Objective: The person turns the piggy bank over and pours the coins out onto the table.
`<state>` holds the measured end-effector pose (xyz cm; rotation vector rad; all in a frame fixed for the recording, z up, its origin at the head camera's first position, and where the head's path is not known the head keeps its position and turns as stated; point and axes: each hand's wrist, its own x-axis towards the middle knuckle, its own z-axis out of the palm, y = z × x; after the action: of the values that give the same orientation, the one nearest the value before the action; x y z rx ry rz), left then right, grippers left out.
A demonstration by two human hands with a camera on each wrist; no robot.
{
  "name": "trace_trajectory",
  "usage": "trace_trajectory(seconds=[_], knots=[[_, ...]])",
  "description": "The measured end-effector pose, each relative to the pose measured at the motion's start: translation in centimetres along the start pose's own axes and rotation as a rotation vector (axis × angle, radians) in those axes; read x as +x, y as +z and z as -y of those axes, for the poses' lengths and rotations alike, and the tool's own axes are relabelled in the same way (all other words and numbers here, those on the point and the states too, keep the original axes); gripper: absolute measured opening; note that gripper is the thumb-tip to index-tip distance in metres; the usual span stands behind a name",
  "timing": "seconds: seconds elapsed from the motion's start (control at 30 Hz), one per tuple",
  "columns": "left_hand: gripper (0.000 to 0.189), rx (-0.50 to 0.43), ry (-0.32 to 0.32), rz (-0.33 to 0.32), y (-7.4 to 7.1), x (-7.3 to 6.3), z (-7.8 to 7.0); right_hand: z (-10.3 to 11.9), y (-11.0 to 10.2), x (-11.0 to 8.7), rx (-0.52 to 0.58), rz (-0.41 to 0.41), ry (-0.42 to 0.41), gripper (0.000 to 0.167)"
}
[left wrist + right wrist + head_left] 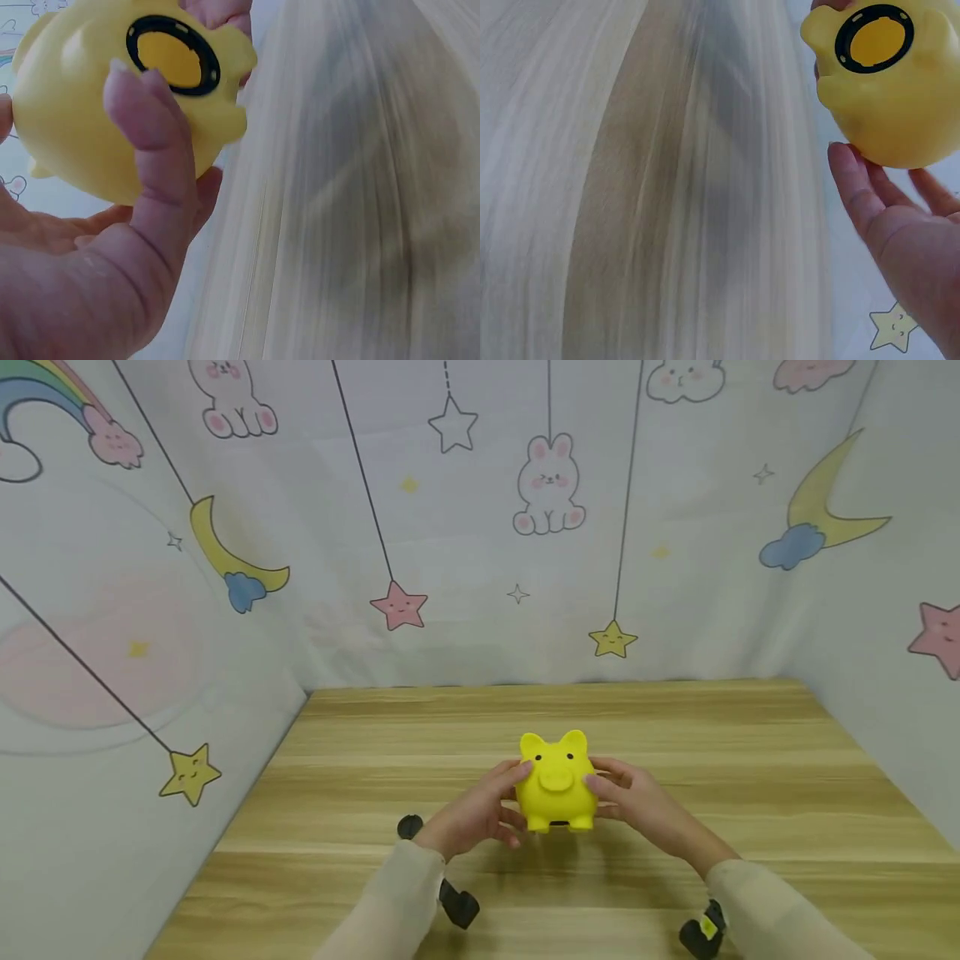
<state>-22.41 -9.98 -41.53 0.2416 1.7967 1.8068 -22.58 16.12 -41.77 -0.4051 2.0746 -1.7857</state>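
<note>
A yellow piggy bank [556, 789] faces the head camera, held up over the wooden table between two hands. On its left side my left hand [480, 810] grips it, thumb on its cheek and the other fingers around the side and below. Opposite, my right hand [637, 797] holds the other side, with the thumb near the front and fingers behind. Both wrist views show the underside, where a black ring [206, 79] surrounds a round opening. In the right wrist view, the fingertips [844, 157] of my right hand touch the rounded body.
The wood-grain table [420, 718] reaches back to a white curtain [465, 527] printed with stars, moons and rabbits. More printed cloth hangs along the left and right sides. Black wrist straps [457, 906] show at the sleeves.
</note>
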Motion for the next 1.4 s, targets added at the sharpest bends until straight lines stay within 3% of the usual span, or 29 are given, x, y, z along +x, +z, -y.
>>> trace_trajectory(seconds=[0.23, 0.37, 0.5, 0.67, 0.83, 1.0, 1.17, 1.4], knots=[[0.087, 0.126, -0.087, -0.056, -0.5, 0.4, -0.4, 0.5, 0.3, 0.5, 0.099, 0.052, 0.108, 0.074], [0.091, 0.11, -0.117, -0.083, -0.1, 0.5, -0.7, 0.7, 0.8, 0.6, 0.142, 0.055, 0.185, 0.082], [0.09, 0.066, -0.122, -0.11, 0.1, 0.8, -0.7, 0.9, 0.8, 0.7, 0.197, 0.087, 0.21, 0.087], [0.083, 0.028, -0.097, -0.078, -0.2, 1.2, -0.8, 0.8, 0.2, 0.7, 0.229, 0.111, 0.225, 0.085], [0.072, 0.042, -0.054, 0.018, -0.6, 1.0, -0.8, -0.1, -0.5, 0.4, 0.238, 0.151, 0.164, 0.077], [0.079, 0.129, 0.026, 0.082, -0.9, 0.4, -0.3, -0.7, -0.8, -0.5, 0.11, 0.153, 0.065, 0.076], [0.089, 0.224, 0.159, 0.096, -1.1, 0.2, 0.3, -0.4, -1.0, -1.0, -0.031, 0.14, -0.033, 0.089], [0.1, 0.472, 0.412, 0.031, -0.6, 0.3, 1.3, -0.4, -0.7, -1.2, -0.322, 0.086, -0.177, 0.103]])
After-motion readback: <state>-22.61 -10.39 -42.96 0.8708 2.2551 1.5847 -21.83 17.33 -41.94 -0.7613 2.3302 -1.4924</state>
